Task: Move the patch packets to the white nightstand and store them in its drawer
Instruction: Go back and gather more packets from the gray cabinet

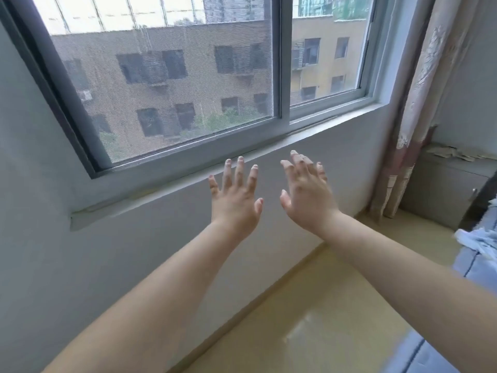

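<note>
My left hand (234, 203) and right hand (306, 197) hang spread and empty. Pale flat patch packets (451, 154) litter the top of the grey-white knobbed cabinet (441, 189), towards its left edge. I judge pickup not yet begun; the next move is a reach right.

Two hands: one left hand (234, 203), one right hand (306, 200). One window (161, 76) of two panes, one curtain (419, 117), one nightstand (443, 189) far right. Its patch packets (451, 154) blur beyond counting.
</note>
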